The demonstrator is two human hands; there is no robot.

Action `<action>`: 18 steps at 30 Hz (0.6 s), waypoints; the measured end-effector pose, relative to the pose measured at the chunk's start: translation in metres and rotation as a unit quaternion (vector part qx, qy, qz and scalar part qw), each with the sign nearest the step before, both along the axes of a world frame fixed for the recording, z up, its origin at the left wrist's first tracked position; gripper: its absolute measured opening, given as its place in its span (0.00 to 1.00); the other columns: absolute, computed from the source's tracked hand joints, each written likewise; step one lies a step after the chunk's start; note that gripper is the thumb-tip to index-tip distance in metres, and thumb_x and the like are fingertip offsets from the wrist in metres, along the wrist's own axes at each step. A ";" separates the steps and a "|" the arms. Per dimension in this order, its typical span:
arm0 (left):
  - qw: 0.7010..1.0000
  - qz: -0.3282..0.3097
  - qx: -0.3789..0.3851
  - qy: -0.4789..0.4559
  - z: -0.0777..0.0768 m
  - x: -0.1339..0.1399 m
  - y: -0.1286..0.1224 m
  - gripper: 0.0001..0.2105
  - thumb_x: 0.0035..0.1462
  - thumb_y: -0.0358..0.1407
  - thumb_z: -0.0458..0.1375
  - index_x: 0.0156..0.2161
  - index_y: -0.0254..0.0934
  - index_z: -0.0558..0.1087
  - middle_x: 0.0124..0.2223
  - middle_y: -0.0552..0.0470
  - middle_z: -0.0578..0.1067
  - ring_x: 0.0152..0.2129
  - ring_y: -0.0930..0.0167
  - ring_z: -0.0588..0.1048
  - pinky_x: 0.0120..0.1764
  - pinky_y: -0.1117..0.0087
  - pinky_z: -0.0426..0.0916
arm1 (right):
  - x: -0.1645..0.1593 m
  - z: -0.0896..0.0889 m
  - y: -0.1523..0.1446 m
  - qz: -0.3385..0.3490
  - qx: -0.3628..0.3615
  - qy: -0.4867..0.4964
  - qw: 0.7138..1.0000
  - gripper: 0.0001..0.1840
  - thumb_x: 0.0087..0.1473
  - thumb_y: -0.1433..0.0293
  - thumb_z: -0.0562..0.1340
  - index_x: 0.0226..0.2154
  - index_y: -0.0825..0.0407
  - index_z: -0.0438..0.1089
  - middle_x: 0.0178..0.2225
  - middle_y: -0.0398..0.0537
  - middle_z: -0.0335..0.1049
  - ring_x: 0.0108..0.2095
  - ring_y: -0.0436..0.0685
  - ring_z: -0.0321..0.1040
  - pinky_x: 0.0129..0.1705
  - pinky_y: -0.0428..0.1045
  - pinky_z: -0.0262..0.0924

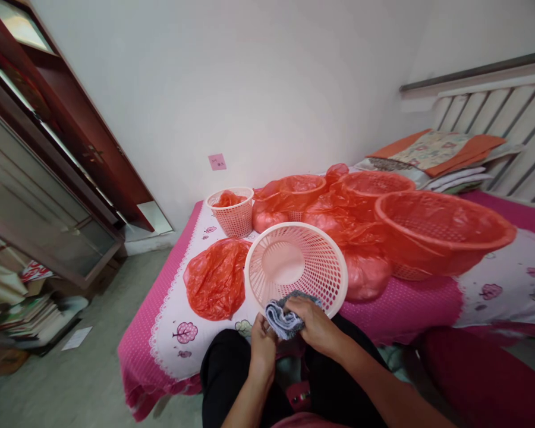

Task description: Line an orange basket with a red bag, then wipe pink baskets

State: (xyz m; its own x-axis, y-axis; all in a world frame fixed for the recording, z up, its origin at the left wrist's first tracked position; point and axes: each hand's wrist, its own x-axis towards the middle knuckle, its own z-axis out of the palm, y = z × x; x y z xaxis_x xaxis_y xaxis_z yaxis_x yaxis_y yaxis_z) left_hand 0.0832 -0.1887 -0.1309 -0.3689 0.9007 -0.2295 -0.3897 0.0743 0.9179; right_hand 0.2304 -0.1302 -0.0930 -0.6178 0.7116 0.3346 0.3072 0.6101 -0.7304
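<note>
A pale pink plastic wastebasket (pixel 283 264) with lattice walls tilts toward me at the bed's edge, its round mouth facing up. My right hand (pixel 314 321) is closed on a folded grey-blue cloth (pixel 286 317), which lies over the near rim. With fingers curled, my left hand (pixel 263 336) grips that rim just left of the cloth. Left of the basket lies a crumpled red plastic bag (pixel 216 279) on the bedspread. Behind it stands a smaller pink basket (pixel 233 215) with red plastic inside.
Several baskets lined with red bags, including a large one (pixel 446 232), stand along the back and right. Folded bedding (pixel 441 151) lies near the radiator (pixel 503 134). A dark red stool or seat (pixel 481 374) is at lower right; a door (pixel 75 113) at left.
</note>
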 end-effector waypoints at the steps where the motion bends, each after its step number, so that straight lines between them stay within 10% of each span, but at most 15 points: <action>1: 1.000 0.002 0.004 0.001 0.000 0.000 0.000 0.18 0.39 0.30 0.66 0.40 0.37 0.74 0.36 0.49 0.83 0.26 0.71 0.78 0.25 0.77 0.63 | 0.002 0.000 -0.002 0.002 0.007 -0.003 1.000 0.16 0.44 0.85 0.58 0.34 0.51 0.70 0.35 0.46 0.74 0.39 0.58 0.68 0.42 0.50 0.52; 18: 0.999 -0.030 0.033 0.008 0.020 -0.017 0.010 0.19 0.43 0.39 0.73 0.37 0.39 0.70 0.28 0.59 0.73 0.23 0.74 0.71 0.30 0.74 0.69 | 0.023 0.007 -0.015 -0.026 0.092 -0.108 0.989 0.15 0.48 0.81 0.58 0.36 0.50 0.71 0.54 0.53 0.73 0.55 0.62 0.66 0.61 0.59 0.53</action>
State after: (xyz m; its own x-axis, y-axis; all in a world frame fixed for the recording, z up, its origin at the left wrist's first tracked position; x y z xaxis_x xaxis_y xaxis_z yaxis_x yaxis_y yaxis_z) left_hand 0.0658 -0.1789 -0.1109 -0.3171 0.9343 -0.1626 -0.3709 0.0356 0.9280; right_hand 0.2531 -0.1449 -0.0856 -0.6529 0.6836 0.3262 0.4789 0.7062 -0.5214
